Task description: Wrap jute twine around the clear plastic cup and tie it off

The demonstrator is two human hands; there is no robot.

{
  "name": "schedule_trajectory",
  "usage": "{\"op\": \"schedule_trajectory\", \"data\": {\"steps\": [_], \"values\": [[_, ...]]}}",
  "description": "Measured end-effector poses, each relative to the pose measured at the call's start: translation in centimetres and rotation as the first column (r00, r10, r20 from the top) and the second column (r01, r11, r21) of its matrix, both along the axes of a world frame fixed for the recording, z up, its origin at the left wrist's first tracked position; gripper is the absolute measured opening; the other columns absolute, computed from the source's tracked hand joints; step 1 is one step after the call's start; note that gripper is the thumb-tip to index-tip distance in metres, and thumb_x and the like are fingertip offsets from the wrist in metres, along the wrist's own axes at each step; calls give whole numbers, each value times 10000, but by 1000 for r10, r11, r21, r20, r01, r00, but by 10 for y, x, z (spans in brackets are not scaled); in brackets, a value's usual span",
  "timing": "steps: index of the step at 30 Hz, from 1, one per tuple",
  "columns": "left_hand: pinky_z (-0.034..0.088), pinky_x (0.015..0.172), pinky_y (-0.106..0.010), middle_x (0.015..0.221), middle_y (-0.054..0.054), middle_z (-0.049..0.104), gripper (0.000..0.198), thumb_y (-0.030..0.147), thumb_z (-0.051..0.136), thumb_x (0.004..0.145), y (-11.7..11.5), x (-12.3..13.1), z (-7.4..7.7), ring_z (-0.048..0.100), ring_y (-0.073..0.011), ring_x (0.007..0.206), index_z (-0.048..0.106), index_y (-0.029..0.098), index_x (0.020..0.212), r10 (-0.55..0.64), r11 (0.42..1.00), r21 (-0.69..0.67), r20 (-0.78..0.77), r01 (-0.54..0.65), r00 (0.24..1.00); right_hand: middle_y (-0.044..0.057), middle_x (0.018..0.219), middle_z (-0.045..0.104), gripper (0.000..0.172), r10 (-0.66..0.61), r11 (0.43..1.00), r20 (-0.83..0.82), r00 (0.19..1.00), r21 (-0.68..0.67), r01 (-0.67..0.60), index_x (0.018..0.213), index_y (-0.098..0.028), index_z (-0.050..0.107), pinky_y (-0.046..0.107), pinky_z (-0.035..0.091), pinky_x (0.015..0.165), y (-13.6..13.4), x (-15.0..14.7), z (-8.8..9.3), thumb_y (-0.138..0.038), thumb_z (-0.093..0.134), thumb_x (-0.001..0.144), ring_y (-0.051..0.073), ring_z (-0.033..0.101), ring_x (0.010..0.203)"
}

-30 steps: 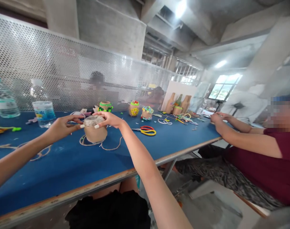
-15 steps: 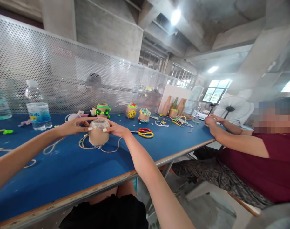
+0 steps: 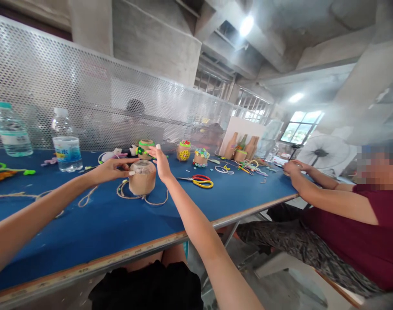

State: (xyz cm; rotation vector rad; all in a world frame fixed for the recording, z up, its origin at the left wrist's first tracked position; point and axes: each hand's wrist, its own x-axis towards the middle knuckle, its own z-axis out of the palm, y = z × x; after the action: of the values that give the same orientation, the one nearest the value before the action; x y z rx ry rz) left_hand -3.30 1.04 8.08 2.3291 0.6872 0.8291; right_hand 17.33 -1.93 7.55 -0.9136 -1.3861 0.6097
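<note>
A squat glass jar [image 3: 142, 183], covered round its side in tan material with its bare glass end up, stands on the blue tabletop. My left hand [image 3: 114, 171] holds it at the upper left, thumb in front and fingers round the back. Beside its right edge, my right hand [image 3: 162, 163] is raised with fingers stretched upward, holding nothing; whether its palm touches the jar I cannot tell. Thin twine [image 3: 157, 203] loops over the table around the jar's base. Just behind stands a jar with green trim [image 3: 146, 145], partly hidden by my right fingers.
Red-and-yellow-handled scissors [image 3: 201, 181] lie to the right. Two decorated jars, one with a yellow flower [image 3: 184, 151], stand farther back. Water bottles [image 3: 67, 150] are at the left, wrapped bottles [image 3: 232, 146] at the back right. A co-worker in a maroon shirt [image 3: 338, 228] sits at the right.
My right hand has come off the jar's top and lifted, its fingers now pointing up. My left hand stays on the jar. The view has shifted slightly to the left.
</note>
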Motion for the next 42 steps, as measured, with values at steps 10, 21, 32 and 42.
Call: {"op": "schedule_trajectory", "data": {"steps": [10, 21, 32, 42], "values": [[418, 646, -270, 731, -5, 557, 663, 425, 649, 716, -24, -2, -1, 482, -134, 655, 579, 118, 1299, 90, 996, 4, 73, -90, 993, 101, 1016, 721, 842, -22, 999, -5, 1000, -45, 21, 888, -208, 669, 400, 467, 982, 9, -19, -25, -877, 176, 750, 255, 646, 1052], [368, 580, -231, 609, 30, 493, 692, 361, 661, 740, -20, -1, -13, 445, -120, 595, 511, 82, 1356, 43, 997, -64, 156, -33, 987, 124, 1038, 710, 796, -17, 998, -48, 999, -58, 15, 975, -188, 646, 443, 465, 974, 4, -22, -26, -820, 200, 788, 271, 645, 1034], [392, 590, -237, 635, 17, 529, 625, 295, 642, 789, -22, -2, -10, 480, -121, 606, 498, 95, 1363, 34, 999, -12, 110, -33, 993, 149, 1196, 598, 533, -194, 967, 369, 909, 228, 113, 1330, -218, 426, 465, 383, 1040, -26, -27, -15, -539, 336, 915, 276, 548, 1135], [344, 509, -190, 544, 81, 440, 711, 171, 576, 818, -32, 4, -12, 431, -95, 508, 282, 74, 1457, -69, 996, -44, 155, 76, 986, 130, 1191, 624, 440, -158, 976, 368, 916, 199, 89, 1217, -224, 496, 448, 410, 1011, -26, -26, -17, -495, 405, 884, 277, 576, 1111]]}}
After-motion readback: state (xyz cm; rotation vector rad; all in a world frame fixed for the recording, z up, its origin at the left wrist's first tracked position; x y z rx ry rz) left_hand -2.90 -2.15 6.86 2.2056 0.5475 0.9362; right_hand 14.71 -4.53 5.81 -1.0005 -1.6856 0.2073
